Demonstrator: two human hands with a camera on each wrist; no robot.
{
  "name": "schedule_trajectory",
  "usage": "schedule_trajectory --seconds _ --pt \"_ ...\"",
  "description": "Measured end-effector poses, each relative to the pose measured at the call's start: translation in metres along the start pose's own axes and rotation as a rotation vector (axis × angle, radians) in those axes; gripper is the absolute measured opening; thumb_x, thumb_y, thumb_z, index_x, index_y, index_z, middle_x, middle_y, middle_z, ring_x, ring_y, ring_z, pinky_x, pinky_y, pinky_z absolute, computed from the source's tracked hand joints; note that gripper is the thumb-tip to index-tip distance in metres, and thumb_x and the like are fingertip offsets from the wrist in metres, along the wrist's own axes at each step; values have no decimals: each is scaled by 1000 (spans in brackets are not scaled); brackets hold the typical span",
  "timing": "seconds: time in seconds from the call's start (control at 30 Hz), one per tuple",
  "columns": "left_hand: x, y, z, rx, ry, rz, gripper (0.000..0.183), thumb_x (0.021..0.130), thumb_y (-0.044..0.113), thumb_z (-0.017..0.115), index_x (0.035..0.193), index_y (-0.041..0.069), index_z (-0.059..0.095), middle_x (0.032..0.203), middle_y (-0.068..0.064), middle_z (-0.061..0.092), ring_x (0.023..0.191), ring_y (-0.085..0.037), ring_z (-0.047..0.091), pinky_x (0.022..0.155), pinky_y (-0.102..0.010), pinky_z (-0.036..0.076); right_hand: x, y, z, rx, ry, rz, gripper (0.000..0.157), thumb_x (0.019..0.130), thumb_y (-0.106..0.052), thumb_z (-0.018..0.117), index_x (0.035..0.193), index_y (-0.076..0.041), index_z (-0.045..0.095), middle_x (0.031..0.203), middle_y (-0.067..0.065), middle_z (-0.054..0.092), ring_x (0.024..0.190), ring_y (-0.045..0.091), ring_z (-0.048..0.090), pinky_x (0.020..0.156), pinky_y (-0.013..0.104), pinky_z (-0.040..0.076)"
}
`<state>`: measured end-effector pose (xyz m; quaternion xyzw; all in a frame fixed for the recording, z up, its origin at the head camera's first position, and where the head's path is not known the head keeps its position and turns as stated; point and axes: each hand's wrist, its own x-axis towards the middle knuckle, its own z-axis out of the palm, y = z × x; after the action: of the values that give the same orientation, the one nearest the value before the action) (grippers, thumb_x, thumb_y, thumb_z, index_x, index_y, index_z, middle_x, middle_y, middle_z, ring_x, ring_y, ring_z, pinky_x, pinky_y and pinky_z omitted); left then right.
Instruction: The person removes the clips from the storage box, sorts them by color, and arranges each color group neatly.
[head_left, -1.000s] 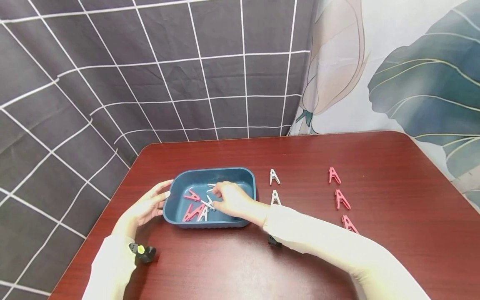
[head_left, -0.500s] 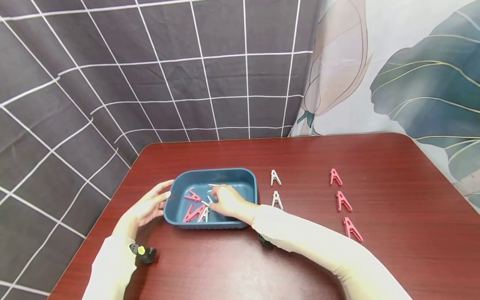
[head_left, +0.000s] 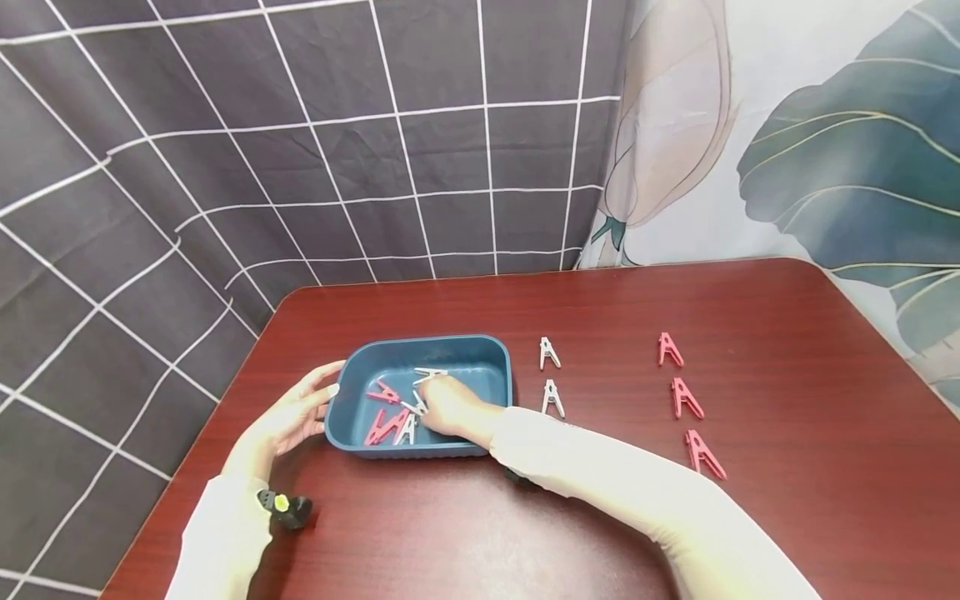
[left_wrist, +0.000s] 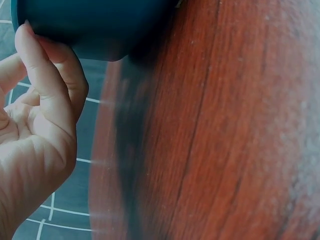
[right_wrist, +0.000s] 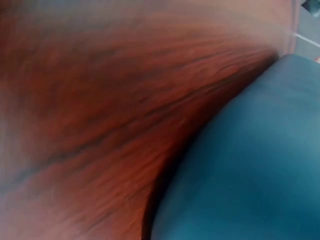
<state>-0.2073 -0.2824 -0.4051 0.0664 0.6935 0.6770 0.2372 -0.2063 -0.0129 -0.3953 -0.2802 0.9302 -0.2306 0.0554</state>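
Note:
A blue rectangular box (head_left: 420,450) with rounded corners stands on the table. My left hand (head_left: 296,412) holds its left end, thumb at the rim and the other fingers against the outer wall; in the left wrist view the left hand (left_wrist: 42,120) touches the box (left_wrist: 90,35) from below the rim. My right hand (head_left: 453,408) reaches down inside the box, its fingertips hidden behind the hand. Just left of it lie a white clothespin (head_left: 417,406) and another white clothespin (head_left: 429,374). Pink clothespins (head_left: 385,392) and one more white clothespin (head_left: 406,429) lie on the box's left side.
Right of the box, a white clothespin (head_left: 549,353) and a second white clothespin (head_left: 552,398) stand in a column. Farther right is a column of pink clothespins (head_left: 686,398). The right forearm's sleeve (head_left: 600,475) crosses the table (head_left: 420,525). A grey gridded cloth (head_left: 435,150) hangs behind.
My right hand has moved a little left and lower inside the box, and its fingers have gone out of sight. The white clothespin behind it shows more. My left hand has stayed put.

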Motion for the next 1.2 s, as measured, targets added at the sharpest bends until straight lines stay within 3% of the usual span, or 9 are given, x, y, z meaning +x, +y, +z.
schedule_trajectory --seconds 0.17,0.4,0.7,1.0,1.2 --pt "-2 -1 -1 0 -3 12 42 103 14 40 141 27 32 115 9 63 98 -12 66 77 -32 56 2 -2 2 -49 -10 18 32 75 -8 67 56 -16 42 58 -3 45 63 16 50 57 30 43" --pt "-1 0 1 -15 -2 5 40 103 13 40 139 28 33 113 9 64 97 -11 66 76 -31 56 1 0 -2 8 -20 53 41 73 -5 65 49 -17 34 50 -6 31 53 13 36 48 24 29" --pt "-1 0 1 -12 -7 15 40 103 13 40 140 27 33 112 8 64 96 -11 66 75 -30 56 -2 1 -6 90 6 98 12 75 -5 67 73 -10 56 65 -2 53 62 13 47 56 24 39" --pt "-2 1 0 -38 -26 23 37 103 12 39 136 30 36 110 7 65 93 -11 67 74 -30 56 2 2 -6 97 -2 86 28 73 1 67 62 -14 46 58 -5 38 55 11 35 50 20 28" --pt "-2 1 1 -39 -15 10 38 103 13 40 136 30 35 111 8 65 95 -11 66 75 -30 56 1 2 -6 118 19 79 17 74 -3 68 68 -13 56 62 -5 49 57 10 41 53 20 34"
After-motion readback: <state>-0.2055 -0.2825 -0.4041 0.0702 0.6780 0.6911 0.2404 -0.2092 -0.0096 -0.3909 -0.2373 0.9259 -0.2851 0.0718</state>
